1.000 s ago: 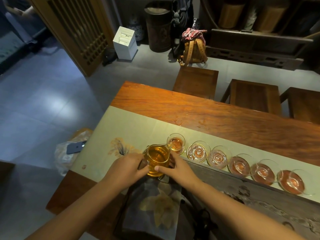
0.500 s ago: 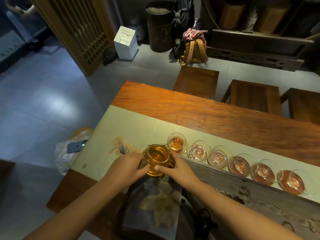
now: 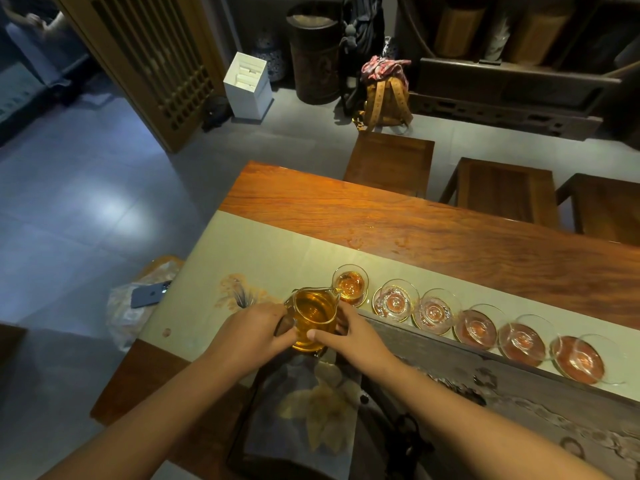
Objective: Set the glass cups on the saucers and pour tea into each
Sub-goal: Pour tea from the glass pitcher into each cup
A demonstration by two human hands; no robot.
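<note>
A glass pitcher (image 3: 313,317) of amber tea is held between both hands, my left hand (image 3: 251,336) on its left side and my right hand (image 3: 356,336) on its right. Its spout rests over the rim of the leftmost glass cup (image 3: 350,284), which holds amber tea. To the right runs a row of several glass cups on saucers: the second cup (image 3: 395,300) and third cup (image 3: 435,311) look empty, as do the ones further right (image 3: 522,340).
The cups stand on a pale table runner (image 3: 277,251) on a wooden table (image 3: 450,233). A dark carved tea tray (image 3: 540,403) lies on the near side, a cloth with a leaf pattern (image 3: 311,407) under my wrists. Wooden stools (image 3: 389,161) stand beyond the table.
The pitcher stays tilted at the leftmost cup with both hands in place. The view has shifted only slightly.
</note>
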